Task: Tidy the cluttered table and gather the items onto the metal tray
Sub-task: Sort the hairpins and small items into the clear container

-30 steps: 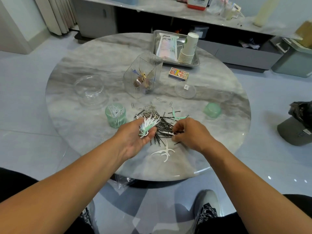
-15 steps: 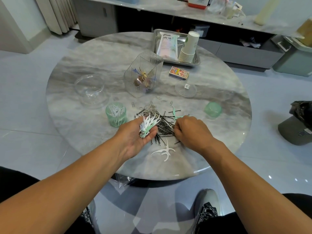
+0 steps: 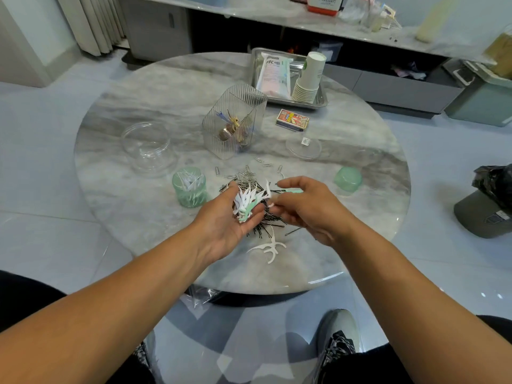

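Head view: left hand at frame centre, palm up, fingers curled round a bunch of white and green floss picks; picks fan out past the fingertips toward upper right. Right hand just right of it, fingers bent, pinching a green floss pick between thumb and index; its fingertips sit just beside the bunch, contact unclear. Under both hands: pile of black hairpins with paper clips scattered just above it. Loose white picks lie on the round marble table below the hands, not touched. Green jar with picks inside, left of the left hand; green lid right of the right hand. Metal tray at top centre, well apart from the hands, holds a white packet and a paper cup stack. Between tray and hands: ribbed clear container, matchbox, clear lid. Clear jar at left
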